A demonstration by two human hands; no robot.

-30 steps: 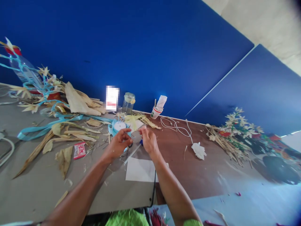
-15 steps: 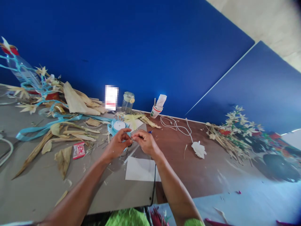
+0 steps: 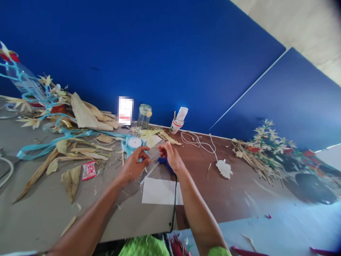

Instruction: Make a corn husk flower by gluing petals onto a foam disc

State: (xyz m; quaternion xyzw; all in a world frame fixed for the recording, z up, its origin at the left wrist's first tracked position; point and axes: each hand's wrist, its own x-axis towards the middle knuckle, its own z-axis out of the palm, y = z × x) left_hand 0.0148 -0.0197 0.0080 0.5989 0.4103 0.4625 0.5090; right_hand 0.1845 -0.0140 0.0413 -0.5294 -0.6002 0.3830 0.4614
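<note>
Tabletop: smooth grey surface under the left hand, brown wood-grain surface beneath the right forearm.
Black cord: thin, pliant, just inside the right forearm; a sideways sweep could snag it and tug the tool.
White sheet: flat, rectangular, nearer the body than both hands; seemingly loose, so a brushing wrist might shift it.
Left hand: fingers bent, thumb apart from them; whether something fine is pinched, I cannot tell.
Right hand: fingers curled; its grip cannot be told.
Blue corded tool: partly hidden below the right hand, contact unclear.
Narrow strip: pale, straight, between the hands.
Dried husks: papery, creased, left of the left hand; probably brittle, might crack under pressure.
Ribbon spool: white disc, light-blue ribbon, just beyond the left fingers; so near, knuckles could knock it.
White cup: tapered, red-banded, beyond the right hand.
Blue partition: smooth, beyond everything.
</note>
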